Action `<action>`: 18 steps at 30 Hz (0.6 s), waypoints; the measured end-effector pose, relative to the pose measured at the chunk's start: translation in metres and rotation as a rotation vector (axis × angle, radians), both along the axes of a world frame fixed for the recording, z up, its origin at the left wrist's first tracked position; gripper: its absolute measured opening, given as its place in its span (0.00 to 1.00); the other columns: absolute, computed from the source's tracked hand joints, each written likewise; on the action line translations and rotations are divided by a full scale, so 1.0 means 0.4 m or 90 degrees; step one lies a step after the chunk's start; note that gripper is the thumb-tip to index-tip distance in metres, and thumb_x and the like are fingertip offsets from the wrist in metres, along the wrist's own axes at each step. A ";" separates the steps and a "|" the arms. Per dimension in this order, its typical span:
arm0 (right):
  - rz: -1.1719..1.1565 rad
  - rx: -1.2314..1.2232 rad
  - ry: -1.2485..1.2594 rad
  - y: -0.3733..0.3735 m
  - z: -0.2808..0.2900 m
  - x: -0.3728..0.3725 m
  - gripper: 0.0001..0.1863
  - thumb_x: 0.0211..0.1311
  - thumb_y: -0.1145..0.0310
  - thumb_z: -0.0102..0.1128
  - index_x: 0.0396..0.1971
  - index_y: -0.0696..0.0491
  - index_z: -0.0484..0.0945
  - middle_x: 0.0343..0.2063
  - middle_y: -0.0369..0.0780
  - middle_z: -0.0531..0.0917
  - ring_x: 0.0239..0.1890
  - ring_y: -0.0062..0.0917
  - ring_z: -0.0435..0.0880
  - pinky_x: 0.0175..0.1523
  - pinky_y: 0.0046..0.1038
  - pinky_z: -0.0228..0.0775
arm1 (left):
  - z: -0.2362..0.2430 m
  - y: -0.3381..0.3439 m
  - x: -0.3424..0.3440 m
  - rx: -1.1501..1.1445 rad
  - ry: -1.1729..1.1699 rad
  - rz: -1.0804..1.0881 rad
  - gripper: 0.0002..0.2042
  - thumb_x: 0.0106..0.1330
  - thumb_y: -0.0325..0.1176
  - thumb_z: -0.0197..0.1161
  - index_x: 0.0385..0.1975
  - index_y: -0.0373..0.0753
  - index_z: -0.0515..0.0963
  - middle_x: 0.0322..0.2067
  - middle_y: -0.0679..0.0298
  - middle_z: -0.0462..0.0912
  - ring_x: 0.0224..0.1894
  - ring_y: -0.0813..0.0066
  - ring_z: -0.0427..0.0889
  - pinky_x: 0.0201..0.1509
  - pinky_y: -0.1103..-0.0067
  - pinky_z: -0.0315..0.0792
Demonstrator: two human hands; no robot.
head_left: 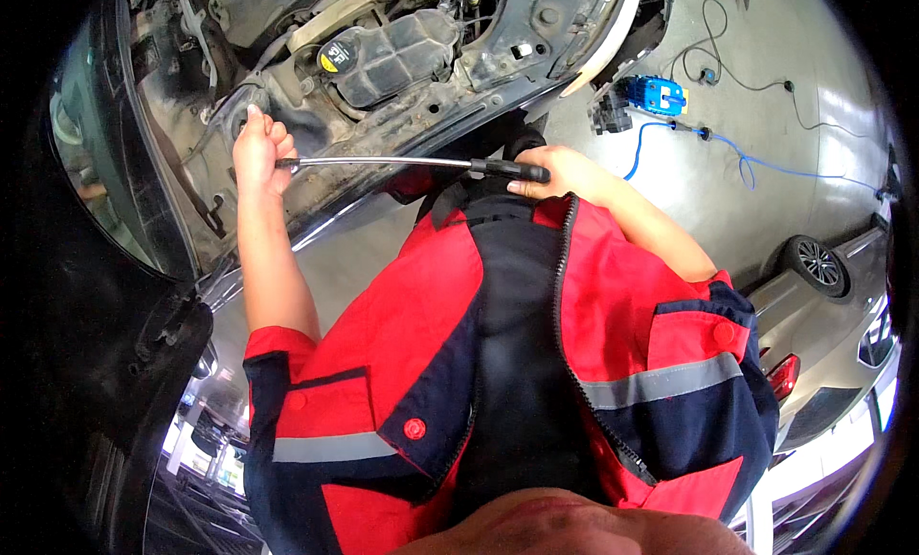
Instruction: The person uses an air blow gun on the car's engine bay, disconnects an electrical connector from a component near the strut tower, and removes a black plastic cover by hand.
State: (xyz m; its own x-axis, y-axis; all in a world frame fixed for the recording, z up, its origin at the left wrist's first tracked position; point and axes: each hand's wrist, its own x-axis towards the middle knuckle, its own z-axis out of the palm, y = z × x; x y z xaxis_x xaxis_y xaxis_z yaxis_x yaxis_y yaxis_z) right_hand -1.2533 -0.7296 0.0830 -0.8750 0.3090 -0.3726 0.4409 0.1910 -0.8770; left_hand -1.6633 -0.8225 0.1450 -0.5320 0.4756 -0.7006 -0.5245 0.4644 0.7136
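A slim, shiny silver rod (383, 160) with a black handle at its right end stretches across in front of me, slightly bowed in this view. My left hand (260, 153) is closed around its dark left end, above the edge of an open engine bay. My right hand (555, 169) grips the black handle (503, 169) near my waist, thumb along its near side. Just beyond the rod, a dusty dark plastic reservoir (400, 59) sits in the engine bay, with a round black-and-yellow cap (337, 57). The left fingers hide the rod's tip.
The car's fender edge (421, 144) runs between me and the engine bay. The raised hood (96, 364) looms at left. On the floor at right stand a blue device (659, 96), a blue hose (756, 163) and a black cable (708, 53). Another car (833, 316) is behind.
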 end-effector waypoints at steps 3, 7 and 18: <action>0.056 -0.092 -0.064 0.020 0.000 -0.001 0.24 0.59 0.49 0.65 0.42 0.55 0.79 0.34 0.50 0.82 0.42 0.45 0.81 0.47 0.39 0.71 | -0.036 -0.009 -0.016 0.057 0.041 0.016 0.18 0.78 0.45 0.43 0.25 0.44 0.66 0.17 0.71 0.60 0.16 0.82 0.56 0.17 0.82 0.51; 0.057 -0.112 -0.101 0.032 -0.002 -0.017 0.23 0.59 0.52 0.65 0.43 0.56 0.78 0.34 0.49 0.82 0.40 0.42 0.82 0.47 0.36 0.71 | -0.117 -0.016 -0.106 -0.003 0.592 0.033 0.19 0.78 0.42 0.42 0.50 0.32 0.72 0.39 0.55 0.76 0.38 0.67 0.76 0.43 0.74 0.71; -0.064 -0.181 -0.123 0.077 -0.052 -0.066 0.19 0.60 0.58 0.67 0.44 0.55 0.80 0.33 0.42 0.84 0.38 0.28 0.82 0.47 0.30 0.72 | -0.291 0.019 -0.212 -0.281 1.124 -0.116 0.23 0.70 0.44 0.50 0.58 0.38 0.72 0.56 0.45 0.72 0.60 0.45 0.67 0.64 0.58 0.59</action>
State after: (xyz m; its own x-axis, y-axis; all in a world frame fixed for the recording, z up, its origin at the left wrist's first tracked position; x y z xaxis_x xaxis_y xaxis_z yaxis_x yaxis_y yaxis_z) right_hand -1.2798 -0.6989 0.0621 -0.7505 0.2496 -0.6119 0.6082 -0.1015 -0.7873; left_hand -1.7483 -0.8148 0.0286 -0.6719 0.5626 0.4818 0.6916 0.7094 0.1360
